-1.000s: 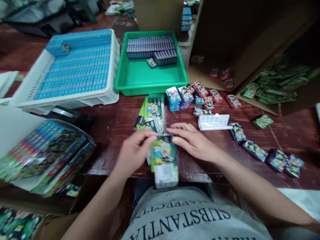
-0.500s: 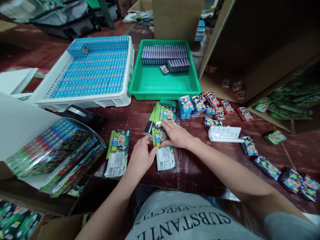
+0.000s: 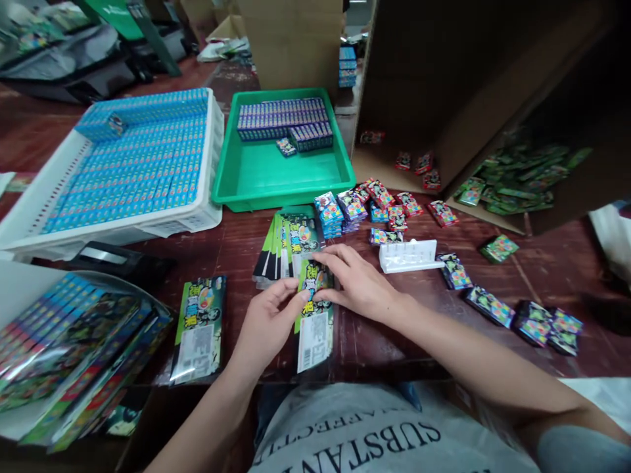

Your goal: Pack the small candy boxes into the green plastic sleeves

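Note:
A flat green-and-black printed packet (image 3: 315,338) with a white barcode label lies on the dark red table in front of me. My left hand (image 3: 269,322) has its fingers curled, with thumb and forefinger at the packet's left edge. My right hand (image 3: 357,286) grips the packet's upper right, its fingers bent over the top edge and its thumb on the face. Just beyond, a fanned stack of like packets (image 3: 283,246) lies close to my fingertips. Another single packet (image 3: 200,328) rests on the table left of my left hand.
Behind stand a white crate (image 3: 214,174) of blue boxes and a green tray (image 3: 290,180) with purple boxes. Small candy packs (image 3: 379,194) and a white plastic holder (image 3: 409,255) lie to the right. A large carton (image 3: 389,167) opens at the back right.
The view has swung rightward, so things sit further left. The stack beyond my hands is spread into a wider fan. My right hand has slid off it to the near packet.

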Demonstrator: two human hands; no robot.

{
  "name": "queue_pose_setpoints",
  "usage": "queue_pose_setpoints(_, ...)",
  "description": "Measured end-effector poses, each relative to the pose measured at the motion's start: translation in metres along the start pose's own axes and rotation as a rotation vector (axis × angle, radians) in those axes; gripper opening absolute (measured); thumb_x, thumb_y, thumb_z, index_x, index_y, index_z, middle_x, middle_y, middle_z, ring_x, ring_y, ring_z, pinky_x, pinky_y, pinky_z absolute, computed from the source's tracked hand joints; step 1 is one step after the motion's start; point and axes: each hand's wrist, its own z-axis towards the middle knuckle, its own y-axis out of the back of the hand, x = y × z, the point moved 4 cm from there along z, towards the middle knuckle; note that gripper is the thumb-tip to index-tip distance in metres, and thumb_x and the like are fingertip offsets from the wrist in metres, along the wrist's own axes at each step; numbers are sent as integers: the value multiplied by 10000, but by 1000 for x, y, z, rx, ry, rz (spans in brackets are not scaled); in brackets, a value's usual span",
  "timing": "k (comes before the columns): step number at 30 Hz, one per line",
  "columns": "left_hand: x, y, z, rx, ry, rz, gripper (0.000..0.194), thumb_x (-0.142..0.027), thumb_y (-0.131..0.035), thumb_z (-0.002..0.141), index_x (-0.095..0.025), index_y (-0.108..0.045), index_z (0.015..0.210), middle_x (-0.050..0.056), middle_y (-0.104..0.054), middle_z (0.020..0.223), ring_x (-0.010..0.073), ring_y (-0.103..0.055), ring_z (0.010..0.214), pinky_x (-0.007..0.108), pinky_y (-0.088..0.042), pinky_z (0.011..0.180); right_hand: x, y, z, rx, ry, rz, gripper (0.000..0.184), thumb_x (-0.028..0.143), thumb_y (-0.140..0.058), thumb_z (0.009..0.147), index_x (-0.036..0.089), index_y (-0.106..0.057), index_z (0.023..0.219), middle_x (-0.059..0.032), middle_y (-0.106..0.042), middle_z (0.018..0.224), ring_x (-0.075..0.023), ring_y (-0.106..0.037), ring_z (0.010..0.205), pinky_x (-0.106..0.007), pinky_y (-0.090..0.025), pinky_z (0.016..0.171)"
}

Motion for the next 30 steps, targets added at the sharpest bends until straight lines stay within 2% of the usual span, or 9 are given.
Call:
queue_pose_setpoints(4,-12,-19,4,-70,-77,-19,209,-375,-752,872,-186,-680,929,11,-723,844,152,-659,777,263,-513,743,-2,22,-15,-66,-15,89,581,430,-756,904,186,-519,1375,-133,-588,1312,-265,-587,1215,-449,-518,1053)
queue_pose_setpoints(7,-19,-28,5,-45,-203,37,164,-338,-714,913,-197,-633,932,-18,-675,816,126,-621,754,235,-480,718,-6,34,-19,-78,-55,166,399,350,-769,910,179,-586,1220,-81,-657,1117,-224,-635,1060,-390,-539,952)
queue_pose_setpoints(10,-23,-34,3,19,-275,139,121,-306,-679,947,-206,-612,958,-32,-631,820,111,-589,746,221,-453,705,-10,45,-22,-111,-93,157,366,314,-792,893,188,-584,1166,-69,-657,1105,-214,-627,1036,-370,-517,921)
queue_pose_setpoints(15,-30,-38,-3,65,-308,184,108,-300,-657,967,-214,-593,982,-33,-612,821,111,-577,728,227,-439,687,-12,55,-23,-29,-114,176,297,327,-779,900,210,-566,1071,-21,-657,993,-186,-616,947,-326,-488,855)
queue_pose_setpoints(19,-32,-40,-6,130,-325,204,115,-325,-639,975,-218,-602,998,-18,-634,836,126,-590,721,243,-446,676,-10,66,-23,-11,-77,173,337,354,-810,863,201,-553,1020,-36,-630,1052,-178,-594,952,-307,-473,834)
queue_pose_setpoints(21,-31,-40,-6,128,-330,228,127,-341,-642,970,-220,-611,997,-11,-647,841,137,-607,731,251,-459,684,-10,69,-24,9,-110,201,354,383,-810,855,212,-546,1017,-9,-626,979,-156,-584,857,-281,-465,754)
queue_pose_setpoints(26,-26,-38,-6,53,-289,257,152,-371,-665,944,-222,-640,961,10,-699,859,168,-663,775,279,-514,733,-2,71,-26,195,-152,128,228,419,-732,918,224,-643,841,52,-602,689,-119,-536,598,-268,-392,612)
queue_pose_setpoints(28,-27,-41,-6,139,-234,209,169,-360,-708,909,-222,-662,994,36,-744,938,191,-703,844,304,-548,786,5,76,-26,308,-77,173,198,367,-686,954,228,-699,814,33,-668,736,-135,-620,664,-274,-451,667)
queue_pose_setpoints(30,-27,-46,-6,295,-136,144,357,-326,-813,804,-229,-672,1118,75,-765,1102,231,-730,963,342,-579,845,12,85,-26,429,23,325,135,290,-658,966,241,-743,873,14,-738,887,-159,-703,845,-290,-523,785)
